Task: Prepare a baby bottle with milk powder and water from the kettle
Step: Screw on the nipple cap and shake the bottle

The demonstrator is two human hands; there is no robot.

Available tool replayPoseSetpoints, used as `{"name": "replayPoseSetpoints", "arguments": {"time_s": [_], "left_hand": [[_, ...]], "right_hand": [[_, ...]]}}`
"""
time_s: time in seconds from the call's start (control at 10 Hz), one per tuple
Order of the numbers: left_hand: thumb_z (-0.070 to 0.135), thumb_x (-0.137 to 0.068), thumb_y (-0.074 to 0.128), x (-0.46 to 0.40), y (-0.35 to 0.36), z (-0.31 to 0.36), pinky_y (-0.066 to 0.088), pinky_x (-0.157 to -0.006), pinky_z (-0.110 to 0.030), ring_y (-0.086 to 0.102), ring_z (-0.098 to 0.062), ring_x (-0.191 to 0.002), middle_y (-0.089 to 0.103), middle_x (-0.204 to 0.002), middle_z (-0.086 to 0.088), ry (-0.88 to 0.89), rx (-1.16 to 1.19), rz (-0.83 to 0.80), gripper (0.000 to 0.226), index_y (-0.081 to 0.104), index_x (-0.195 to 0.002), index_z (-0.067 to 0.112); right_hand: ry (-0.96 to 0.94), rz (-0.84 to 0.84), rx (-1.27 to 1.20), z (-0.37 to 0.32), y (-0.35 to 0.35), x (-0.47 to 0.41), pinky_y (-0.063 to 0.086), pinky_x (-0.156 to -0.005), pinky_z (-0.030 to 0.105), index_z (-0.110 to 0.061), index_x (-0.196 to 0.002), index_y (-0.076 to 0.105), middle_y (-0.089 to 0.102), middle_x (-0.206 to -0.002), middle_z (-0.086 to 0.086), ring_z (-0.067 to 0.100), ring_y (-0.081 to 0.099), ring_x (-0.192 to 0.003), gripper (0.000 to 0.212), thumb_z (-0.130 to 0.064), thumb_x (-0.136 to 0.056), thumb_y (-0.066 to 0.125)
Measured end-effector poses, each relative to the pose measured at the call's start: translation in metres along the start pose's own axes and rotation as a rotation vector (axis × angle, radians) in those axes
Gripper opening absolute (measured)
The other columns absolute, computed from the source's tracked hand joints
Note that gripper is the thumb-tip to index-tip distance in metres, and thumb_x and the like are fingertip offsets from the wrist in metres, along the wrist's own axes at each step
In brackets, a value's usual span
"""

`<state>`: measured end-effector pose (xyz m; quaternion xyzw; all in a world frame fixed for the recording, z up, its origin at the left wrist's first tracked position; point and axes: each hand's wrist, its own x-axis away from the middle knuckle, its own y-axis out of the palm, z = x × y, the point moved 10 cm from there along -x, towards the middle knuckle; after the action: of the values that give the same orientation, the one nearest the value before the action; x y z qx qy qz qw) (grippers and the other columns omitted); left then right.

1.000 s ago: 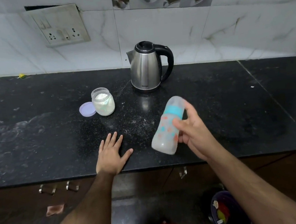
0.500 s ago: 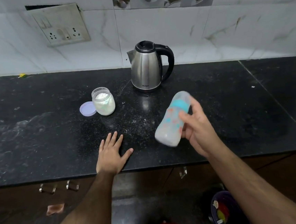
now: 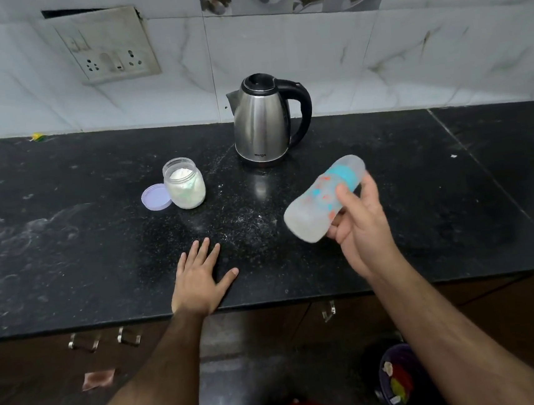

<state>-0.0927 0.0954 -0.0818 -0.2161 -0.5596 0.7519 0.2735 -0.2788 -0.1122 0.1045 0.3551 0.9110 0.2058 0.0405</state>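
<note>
My right hand (image 3: 361, 226) grips a capped baby bottle (image 3: 319, 202) with a teal collar and cloudy white contents. The bottle is blurred and tilted, its base toward me and to the left, held above the black counter (image 3: 68, 254). Flat on the counter near its front edge rests my left hand (image 3: 201, 277), fingers spread. A steel kettle (image 3: 262, 121) with a black handle stands at the back by the wall. Left of it is an open jar of white milk powder (image 3: 186, 187), and its lilac lid (image 3: 156, 197) lies beside it.
White powder is scattered on the counter between the jar and my hands. A switch and socket plate (image 3: 104, 48) is on the tiled wall. Cabinet handles (image 3: 104, 340) sit below the counter edge. A dark bin (image 3: 403, 381) with scraps stands on the floor at right.
My right hand has swung the bottle up and to the right, tilting it flatter, as in a shaking motion. My left hand has stayed flat on the counter.
</note>
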Motion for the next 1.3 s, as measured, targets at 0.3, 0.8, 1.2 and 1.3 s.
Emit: {"name": "replayPoseSetpoints", "arguments": {"time_s": [0.3,0.8,1.2,1.3], "left_hand": [[0.079,-0.083,0.02,-0.001,-0.001,0.001,0.001,-0.125,-0.038,0.003,-0.013,-0.153,0.017,-0.165,0.004,-0.002,-0.001,-0.003,0.088,0.031,-0.154,0.028],[0.079,-0.083,0.02,-0.001,0.001,0.0,0.002,-0.125,-0.038,0.002,-0.012,-0.153,0.017,-0.165,0.005,-0.005,0.004,-0.008,0.088,0.031,-0.154,0.028],[0.069,-0.089,0.047,-0.005,-0.003,0.0,0.002,-0.124,-0.04,0.005,-0.016,-0.153,0.019,-0.165,0.001,-0.048,0.14,-0.094,0.077,0.037,-0.151,0.024],[0.061,-0.091,0.054,-0.012,-0.005,0.001,0.004,-0.124,-0.042,0.007,-0.018,-0.153,0.021,-0.164,-0.001,-0.084,0.22,-0.16,0.07,0.042,-0.149,0.023]], "right_hand": [[0.017,-0.013,0.011,0.001,0.0,0.0,0.059,-0.079,0.049,-0.027,-0.147,0.034,0.067,-0.119,0.005,0.023,0.07,-0.101,0.076,-0.032,-0.081,0.072],[0.049,-0.141,0.214,0.017,0.01,0.007,0.061,-0.076,0.045,-0.033,-0.15,0.021,0.074,-0.104,-0.002,0.021,0.072,-0.094,0.082,-0.019,-0.086,0.069],[0.072,-0.282,0.483,0.032,0.006,-0.003,0.056,-0.089,0.027,-0.003,-0.129,0.055,0.07,-0.119,0.003,0.015,0.069,-0.109,0.049,0.007,-0.084,0.068],[0.063,-0.28,0.475,0.031,0.002,-0.007,0.057,-0.087,0.028,-0.007,-0.125,0.058,0.071,-0.115,0.0,0.014,0.07,-0.106,0.046,0.008,-0.083,0.068]]}}
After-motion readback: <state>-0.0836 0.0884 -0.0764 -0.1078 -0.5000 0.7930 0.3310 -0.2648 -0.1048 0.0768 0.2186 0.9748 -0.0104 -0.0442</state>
